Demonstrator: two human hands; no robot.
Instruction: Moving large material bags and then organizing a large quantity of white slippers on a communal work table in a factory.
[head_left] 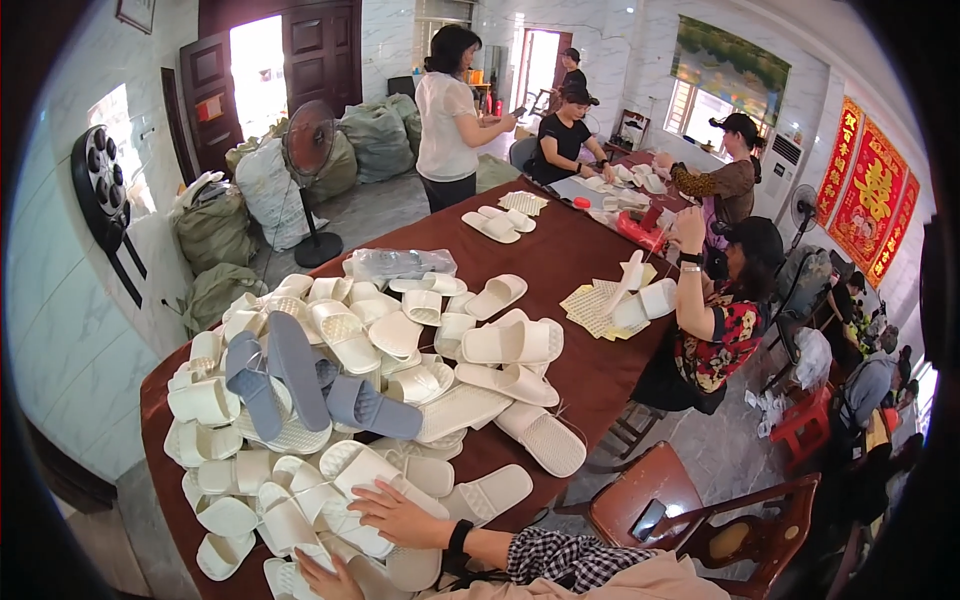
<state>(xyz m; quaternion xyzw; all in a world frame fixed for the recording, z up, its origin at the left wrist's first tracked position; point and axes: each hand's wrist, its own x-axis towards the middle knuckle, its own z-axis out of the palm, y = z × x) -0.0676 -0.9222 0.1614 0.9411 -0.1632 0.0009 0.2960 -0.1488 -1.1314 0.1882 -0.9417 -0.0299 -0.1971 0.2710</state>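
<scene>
My right hand (402, 517) lies with fingers spread on a cream slipper (362, 470) at the near edge of a large heap. Lower and to its left, my left hand (328, 580) rests its stretched fingers against another cream slipper (293, 520); part of this hand is cut off by the lower edge. Around both hands lie many cream slippers with textured straps, piled loosely. Farther up the heap sit several grey-blue slippers, among them a strap slipper (372, 405) and a sole-up one (296, 370).
A brown-red cloth covers the long table (420, 240). Papers (595, 308) lie at its right side, near a seated person (735, 300). A chair (650, 500) with a phone stands at my right. Beyond are a fan (310, 140), sacks (375, 140) and other people working.
</scene>
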